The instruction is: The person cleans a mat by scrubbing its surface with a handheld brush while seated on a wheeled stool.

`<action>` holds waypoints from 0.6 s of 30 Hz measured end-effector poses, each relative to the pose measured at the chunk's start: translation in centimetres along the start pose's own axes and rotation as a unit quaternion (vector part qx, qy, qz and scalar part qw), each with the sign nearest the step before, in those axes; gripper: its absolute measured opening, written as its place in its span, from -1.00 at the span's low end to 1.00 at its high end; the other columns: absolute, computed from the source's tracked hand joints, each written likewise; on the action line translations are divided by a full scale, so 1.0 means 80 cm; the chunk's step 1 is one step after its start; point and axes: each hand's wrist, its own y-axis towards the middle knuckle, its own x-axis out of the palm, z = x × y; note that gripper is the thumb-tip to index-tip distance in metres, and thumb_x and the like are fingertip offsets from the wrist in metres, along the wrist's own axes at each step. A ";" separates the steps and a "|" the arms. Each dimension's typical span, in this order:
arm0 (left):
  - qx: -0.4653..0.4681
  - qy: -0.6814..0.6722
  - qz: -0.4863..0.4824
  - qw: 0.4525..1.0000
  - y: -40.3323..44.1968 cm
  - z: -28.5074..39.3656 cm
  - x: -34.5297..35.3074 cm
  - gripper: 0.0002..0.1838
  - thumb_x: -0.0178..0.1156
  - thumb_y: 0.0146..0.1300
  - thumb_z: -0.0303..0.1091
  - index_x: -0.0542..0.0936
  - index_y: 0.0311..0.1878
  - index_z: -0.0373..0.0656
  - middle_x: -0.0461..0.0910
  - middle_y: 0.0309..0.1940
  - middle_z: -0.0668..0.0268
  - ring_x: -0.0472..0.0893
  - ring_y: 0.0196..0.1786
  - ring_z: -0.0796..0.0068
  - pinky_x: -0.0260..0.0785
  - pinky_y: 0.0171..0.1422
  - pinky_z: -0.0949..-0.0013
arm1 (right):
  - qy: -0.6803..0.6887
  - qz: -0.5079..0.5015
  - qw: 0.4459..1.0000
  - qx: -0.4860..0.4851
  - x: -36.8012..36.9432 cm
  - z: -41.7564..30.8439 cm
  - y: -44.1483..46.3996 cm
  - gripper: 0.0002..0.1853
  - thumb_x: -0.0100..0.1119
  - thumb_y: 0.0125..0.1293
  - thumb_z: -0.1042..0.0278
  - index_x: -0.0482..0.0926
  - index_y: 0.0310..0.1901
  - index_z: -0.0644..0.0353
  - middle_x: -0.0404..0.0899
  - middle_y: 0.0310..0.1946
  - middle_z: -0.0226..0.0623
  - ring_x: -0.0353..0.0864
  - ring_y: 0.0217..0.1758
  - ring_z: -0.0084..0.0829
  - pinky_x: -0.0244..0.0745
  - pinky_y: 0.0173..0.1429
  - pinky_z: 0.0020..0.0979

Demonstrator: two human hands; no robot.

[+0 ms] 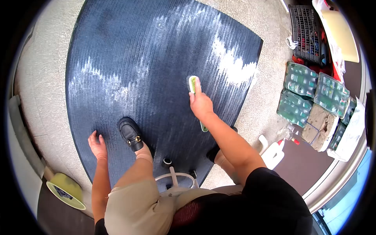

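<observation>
A dark ribbed mat (164, 58) covers much of the floor, with white foamy streaks (233, 66) on its right side and others at its upper left. My right hand (201, 105) grips a green and white brush (192, 84) that rests on the mat's middle; its handle end shows below the hand. On the left, my left hand (98, 147) hangs over the mat near its left edge, fingers apart and holding nothing. Between the hands stands my black shoe (129, 131).
Packs of green bottles (299, 80), a stone-like block (319, 125) and a black crate (305, 35) line the right side. A white plastic jug (273, 156) lies nearby. At lower left is a yellow-green bucket (72, 186). A stool's base (176, 176) stands beneath me.
</observation>
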 end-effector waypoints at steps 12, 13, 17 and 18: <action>-0.110 0.080 -0.046 0.990 -0.040 -0.022 0.021 -0.20 0.16 0.27 0.00 0.13 0.43 -0.24 -0.04 0.45 -0.10 0.04 0.47 -0.10 -0.03 0.52 0.10 | 0.014 0.095 0.994 0.061 -0.110 -0.066 0.177 -0.26 -0.12 0.40 0.06 -0.23 0.48 -0.06 0.61 -0.12 0.05 0.61 -0.08 0.01 0.48 0.03 -0.10; -0.108 0.073 -0.043 0.991 -0.039 -0.024 0.028 -0.20 0.16 0.27 0.00 0.13 0.43 -0.24 -0.04 0.45 -0.10 0.04 0.47 -0.10 -0.03 0.52 0.10 | 0.013 0.077 0.996 0.050 -0.091 -0.053 0.143 -0.25 -0.10 0.40 0.07 -0.25 0.48 -0.06 0.62 -0.17 0.06 0.63 -0.14 0.01 0.49 -0.02 -0.08; -0.070 0.080 -0.036 0.994 -0.047 -0.037 0.037 -0.13 0.19 0.25 0.00 0.01 0.46 -0.23 -0.15 0.47 -0.13 -0.05 0.50 -0.11 -0.11 0.54 0.09 | -0.015 -0.001 0.999 0.034 -0.030 0.009 0.018 -0.22 -0.05 0.38 0.13 -0.26 0.48 -0.02 0.62 -0.30 0.12 0.64 -0.26 0.07 0.50 -0.09 -0.04; -0.053 0.081 -0.040 0.994 -0.050 -0.038 0.036 -0.10 0.19 0.25 -0.01 -0.02 0.47 -0.23 -0.19 0.48 -0.13 -0.08 0.51 -0.11 -0.13 0.55 0.09 | -0.034 0.010 0.999 0.020 -0.031 0.019 0.022 -0.21 -0.04 0.38 0.11 -0.26 0.48 -0.03 0.62 -0.36 0.08 0.64 -0.30 0.05 0.51 -0.14 -0.05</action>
